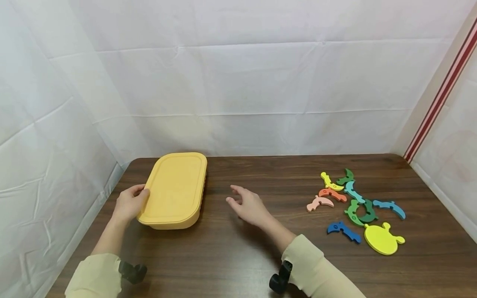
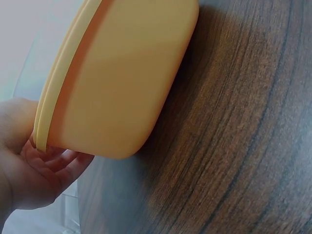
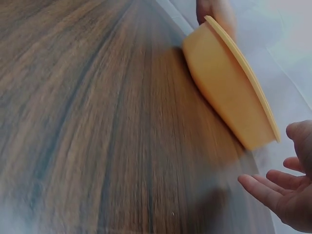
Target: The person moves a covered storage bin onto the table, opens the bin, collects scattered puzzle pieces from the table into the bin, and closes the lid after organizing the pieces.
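Observation:
A yellow lidded plastic box (image 1: 174, 188) stands at the left of the table. My left hand (image 1: 130, 202) grips its left edge, thumb on the lid and fingers under the rim. The left wrist view shows those fingers (image 2: 68, 170) curled below the lid's lip. To the right of the box, my right hand (image 1: 250, 207) is held over the table, fingers spread and holding nothing. In the right wrist view a gap separates this hand (image 3: 287, 190) from the box (image 3: 229, 87).
Several small coloured curved pieces lie loosely at the table's right, among them a blue one (image 1: 344, 231) and a pink one (image 1: 319, 203). Near them lies a flat lime-yellow piece (image 1: 381, 240) with round knobs. White sheeting (image 1: 238, 82) hangs behind the dark wooden table (image 1: 208, 265).

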A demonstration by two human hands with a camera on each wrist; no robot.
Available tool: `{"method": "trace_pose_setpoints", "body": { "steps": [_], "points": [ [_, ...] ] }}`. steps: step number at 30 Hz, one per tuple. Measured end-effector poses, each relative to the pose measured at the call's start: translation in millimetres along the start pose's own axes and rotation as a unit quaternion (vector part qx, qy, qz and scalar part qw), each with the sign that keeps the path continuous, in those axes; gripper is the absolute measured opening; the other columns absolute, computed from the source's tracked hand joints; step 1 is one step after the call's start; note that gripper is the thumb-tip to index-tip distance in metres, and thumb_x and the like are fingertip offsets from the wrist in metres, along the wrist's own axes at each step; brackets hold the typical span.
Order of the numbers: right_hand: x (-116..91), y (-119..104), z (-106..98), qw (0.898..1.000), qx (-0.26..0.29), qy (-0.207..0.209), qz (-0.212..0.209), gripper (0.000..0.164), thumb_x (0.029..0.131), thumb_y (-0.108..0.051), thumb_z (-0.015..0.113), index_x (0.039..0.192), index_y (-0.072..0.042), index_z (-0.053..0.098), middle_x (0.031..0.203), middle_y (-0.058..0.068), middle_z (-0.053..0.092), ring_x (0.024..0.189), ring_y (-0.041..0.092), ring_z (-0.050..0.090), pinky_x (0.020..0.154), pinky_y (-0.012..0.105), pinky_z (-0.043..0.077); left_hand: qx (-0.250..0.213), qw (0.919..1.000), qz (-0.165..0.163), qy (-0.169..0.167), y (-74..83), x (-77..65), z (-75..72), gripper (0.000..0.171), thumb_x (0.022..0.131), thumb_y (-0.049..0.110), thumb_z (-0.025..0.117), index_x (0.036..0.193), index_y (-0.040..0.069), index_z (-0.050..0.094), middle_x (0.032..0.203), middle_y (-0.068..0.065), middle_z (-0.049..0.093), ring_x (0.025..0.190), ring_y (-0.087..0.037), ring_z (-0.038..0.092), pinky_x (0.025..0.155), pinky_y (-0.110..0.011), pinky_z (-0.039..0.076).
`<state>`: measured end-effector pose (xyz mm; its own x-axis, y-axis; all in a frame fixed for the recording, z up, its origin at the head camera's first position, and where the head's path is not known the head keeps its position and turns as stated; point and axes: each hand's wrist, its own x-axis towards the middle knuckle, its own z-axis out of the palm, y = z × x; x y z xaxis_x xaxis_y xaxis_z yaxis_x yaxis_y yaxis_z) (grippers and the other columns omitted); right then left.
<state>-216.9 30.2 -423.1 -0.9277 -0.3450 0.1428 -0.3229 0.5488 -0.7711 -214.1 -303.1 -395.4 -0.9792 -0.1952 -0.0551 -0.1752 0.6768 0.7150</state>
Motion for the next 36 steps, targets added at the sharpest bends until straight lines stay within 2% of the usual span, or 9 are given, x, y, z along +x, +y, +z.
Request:
{"method": "trace_pose_setpoints", "body": {
  "steps": [10, 17, 27, 31, 36],
  "points": [
    [4.8, -8.4, 13.1, 0.997, 0.053, -0.003, 0.050, 0.054, 0.091, -0.038, 0.052, 0.136, -0.008, 0.044, 0.128, 0.013, 0.055, 0.099, 0.022, 0.064, 0.078, 0.032, 0.054, -0.011, 0.9999, 0.009, -0.010, 2.1, -2.2, 4.6, 0.052, 0.095, 0.032, 0.038, 0.131, -0.006, 0.045, 0.120, -0.024, 0.055, 0.098, -0.026, 0.055, 0.067, -0.019, 0.046],
    [5.2, -11.7, 24.9, 0.987, 0.125, -0.034, 0.098, 0.061, 0.091, -0.042, 0.052, 0.141, -0.010, 0.037, 0.136, 0.014, 0.048, 0.088, 0.018, 0.067, 0.066, 0.027, 0.055, -0.018, 0.9996, 0.009, -0.020, 3.3, -4.9, 6.9, 0.052, 0.095, 0.032, 0.039, 0.130, -0.006, 0.045, 0.120, -0.024, 0.054, 0.097, -0.025, 0.056, 0.066, -0.017, 0.047],
    [3.6, -17.4, 33.7, 0.983, 0.144, -0.034, 0.110, 0.065, 0.090, -0.044, 0.052, 0.143, -0.011, 0.033, 0.139, 0.014, 0.044, 0.094, 0.017, 0.064, 0.066, 0.026, 0.055, -0.042, 0.9979, 0.022, -0.044, 11.2, -10.6, 12.4, 0.049, 0.095, 0.027, 0.042, 0.129, -0.008, 0.045, 0.118, -0.025, 0.054, 0.083, -0.009, 0.055, 0.066, -0.016, 0.049],
    [4.1, -18.4, 33.2, 0.979, 0.164, -0.027, 0.119, 0.065, 0.090, -0.042, 0.052, 0.143, -0.011, 0.032, 0.138, 0.013, 0.045, 0.097, 0.020, 0.063, 0.065, 0.027, 0.056, -0.055, 0.9961, 0.026, -0.064, 14.5, -13.0, 15.3, 0.049, 0.095, 0.027, 0.042, 0.130, -0.008, 0.043, 0.118, -0.025, 0.054, 0.083, -0.009, 0.056, 0.067, -0.017, 0.050],
    [5.3, -16.5, 32.1, 0.973, 0.192, -0.013, 0.126, 0.062, 0.090, -0.038, 0.054, 0.143, -0.011, 0.033, 0.137, 0.012, 0.044, 0.109, 0.025, 0.057, 0.064, 0.029, 0.057, -0.065, 0.9943, 0.029, -0.079, 16.4, -14.0, 19.0, 0.049, 0.096, 0.026, 0.043, 0.132, -0.007, 0.042, 0.119, -0.023, 0.054, 0.085, -0.010, 0.057, 0.068, -0.017, 0.050]
  ]
}}
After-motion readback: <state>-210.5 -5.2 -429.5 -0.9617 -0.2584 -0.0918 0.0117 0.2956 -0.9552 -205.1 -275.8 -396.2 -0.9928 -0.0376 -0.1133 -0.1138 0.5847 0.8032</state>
